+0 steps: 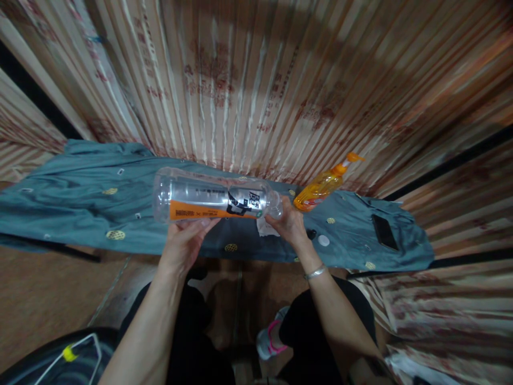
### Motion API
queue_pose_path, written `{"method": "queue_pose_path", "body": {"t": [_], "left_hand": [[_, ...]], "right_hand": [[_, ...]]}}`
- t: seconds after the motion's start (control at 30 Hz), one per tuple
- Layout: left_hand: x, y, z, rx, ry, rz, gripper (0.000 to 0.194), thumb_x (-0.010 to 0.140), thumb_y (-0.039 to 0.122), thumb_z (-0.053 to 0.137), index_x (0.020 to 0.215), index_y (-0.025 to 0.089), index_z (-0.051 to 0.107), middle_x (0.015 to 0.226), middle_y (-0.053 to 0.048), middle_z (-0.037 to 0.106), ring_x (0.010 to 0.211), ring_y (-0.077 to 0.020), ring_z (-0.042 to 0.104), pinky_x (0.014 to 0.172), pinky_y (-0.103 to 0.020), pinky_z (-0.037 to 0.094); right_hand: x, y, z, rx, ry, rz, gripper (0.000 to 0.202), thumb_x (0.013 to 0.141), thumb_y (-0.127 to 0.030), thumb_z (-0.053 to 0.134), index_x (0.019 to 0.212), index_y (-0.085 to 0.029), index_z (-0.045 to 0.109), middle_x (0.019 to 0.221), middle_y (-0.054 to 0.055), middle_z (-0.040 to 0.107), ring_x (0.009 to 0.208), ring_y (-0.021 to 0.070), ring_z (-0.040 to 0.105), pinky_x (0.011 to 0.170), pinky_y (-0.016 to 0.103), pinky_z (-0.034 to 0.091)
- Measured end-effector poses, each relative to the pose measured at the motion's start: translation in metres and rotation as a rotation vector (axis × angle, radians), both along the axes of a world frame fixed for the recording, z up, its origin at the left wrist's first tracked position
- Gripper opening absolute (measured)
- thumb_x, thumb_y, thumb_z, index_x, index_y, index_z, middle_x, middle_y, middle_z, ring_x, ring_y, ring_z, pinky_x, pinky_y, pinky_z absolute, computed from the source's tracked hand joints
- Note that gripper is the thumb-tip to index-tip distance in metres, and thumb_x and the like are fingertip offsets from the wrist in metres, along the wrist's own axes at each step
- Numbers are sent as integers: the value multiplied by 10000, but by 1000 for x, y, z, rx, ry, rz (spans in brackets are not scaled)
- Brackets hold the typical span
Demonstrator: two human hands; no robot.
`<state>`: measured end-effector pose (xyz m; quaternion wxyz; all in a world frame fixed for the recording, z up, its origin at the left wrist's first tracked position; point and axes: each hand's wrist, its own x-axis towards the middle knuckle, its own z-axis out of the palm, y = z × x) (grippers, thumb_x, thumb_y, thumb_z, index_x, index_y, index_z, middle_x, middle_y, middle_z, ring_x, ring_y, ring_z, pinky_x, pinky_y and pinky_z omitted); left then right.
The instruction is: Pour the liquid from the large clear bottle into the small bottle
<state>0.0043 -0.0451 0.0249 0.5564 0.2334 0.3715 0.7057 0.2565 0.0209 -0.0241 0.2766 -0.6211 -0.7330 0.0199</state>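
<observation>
A large clear plastic bottle (200, 195) with a silver and orange label lies sideways in the air above the cloth-covered table. My left hand (188, 238) grips it from below, near its middle, the fingers partly behind the label. Around the neck at the right end, my right hand (290, 220) is closed; its fingertips are partly hidden. No liquid shows inside the bottle. A piece of white tissue (266, 227) lies under the neck. Right of my right hand stands an orange pump bottle (320, 187) with yellow-orange liquid.
A blue-green patterned cloth (100, 198) covers the narrow table. On its right part are a dark phone (385, 232), a white round disc (324, 241) and a small black object (311, 233). Striped curtains (240, 96) hang behind; a black basin (84, 358) sits at lower left.
</observation>
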Motion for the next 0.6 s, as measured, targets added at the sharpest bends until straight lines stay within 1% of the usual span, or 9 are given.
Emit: {"method": "queue_pose_path", "body": {"t": [0.2,0.4,0.47,0.6], "left_hand": [[-1,0,-3,2,16,7,495,447,215,973,892,250,760,814,6,799,863,-234,766,973,-496,632],[-1,0,-3,2,18,-5,423,448,214,974,813,226,761,824,-7,810,855,-233,772,962,-484,643],[-1,0,-1,1,21,-4,416,443,209,972,800,228,759,823,-4,812,854,-232,775,939,-467,652],[1,0,2,5,2,11,404,427,201,970,768,224,753,819,-5,817,839,-217,775,853,-389,675]], "right_hand": [[1,0,-1,-10,-47,-23,513,836,-365,752,1269,-193,539,1019,101,797,933,299,785,782,358,604],[2,1,-1,-1,13,16,493,830,-365,742,1256,-201,554,1024,99,800,932,305,788,771,361,602],[1,1,-1,4,20,11,490,821,-366,748,1242,-203,558,1002,91,802,923,303,789,774,359,602],[0,0,0,5,7,-8,509,814,-363,756,1251,-199,554,1001,91,802,925,301,789,778,354,604]]}}
